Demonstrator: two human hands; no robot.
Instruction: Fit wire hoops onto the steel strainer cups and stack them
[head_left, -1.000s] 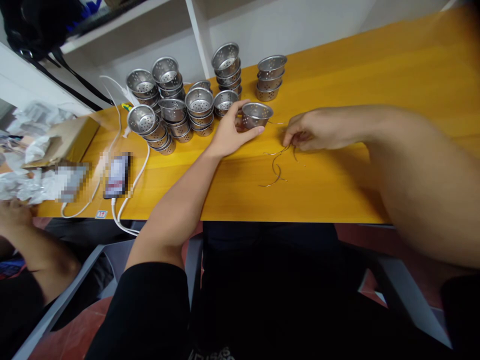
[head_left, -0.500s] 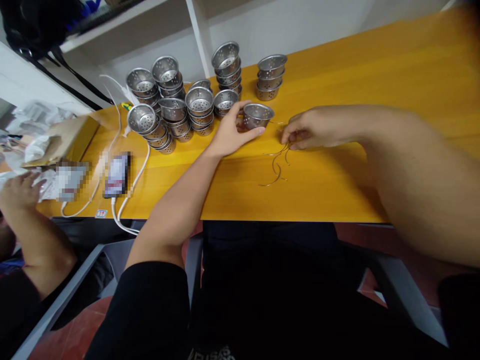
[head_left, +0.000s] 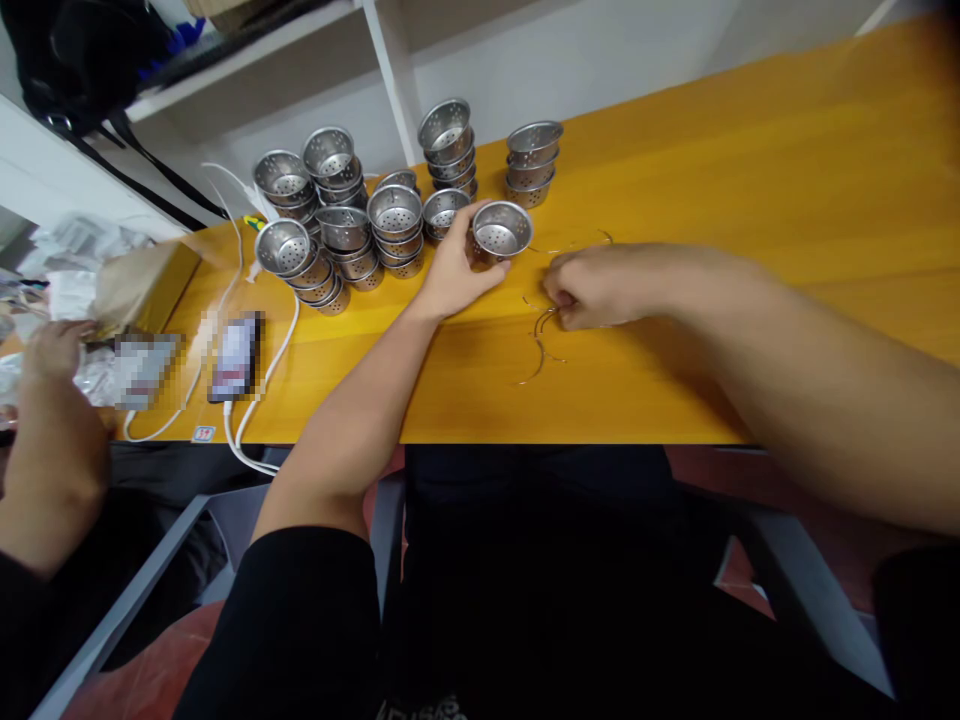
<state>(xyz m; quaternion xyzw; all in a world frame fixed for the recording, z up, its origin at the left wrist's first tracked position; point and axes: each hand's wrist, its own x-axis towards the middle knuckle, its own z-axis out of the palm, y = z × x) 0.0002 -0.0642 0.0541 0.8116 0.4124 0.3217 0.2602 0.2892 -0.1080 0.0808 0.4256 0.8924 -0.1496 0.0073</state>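
My left hand [head_left: 454, 268] grips a single perforated steel cup [head_left: 501, 229] that stands on the yellow table [head_left: 750, 170], with fingers curled round its left side. My right hand [head_left: 592, 288] is closed in a pinch on thin curved wire handles [head_left: 543, 335] lying on the table just right of the cup. More of those wires trail toward me from under the fingers, and one wire [head_left: 585, 240] lies behind the hand.
Several stacks of the same steel cups [head_left: 341, 215] stand behind and left of my left hand. A phone [head_left: 235, 355] with white cables [head_left: 259, 400] lies at the left. Another person's hand [head_left: 56, 350] rests on crumpled plastic bags at the far left edge.
My right hand has slid left and nearer with the wires, closer to the cup. The other person's hand at the far left has risen onto the plastic bags.
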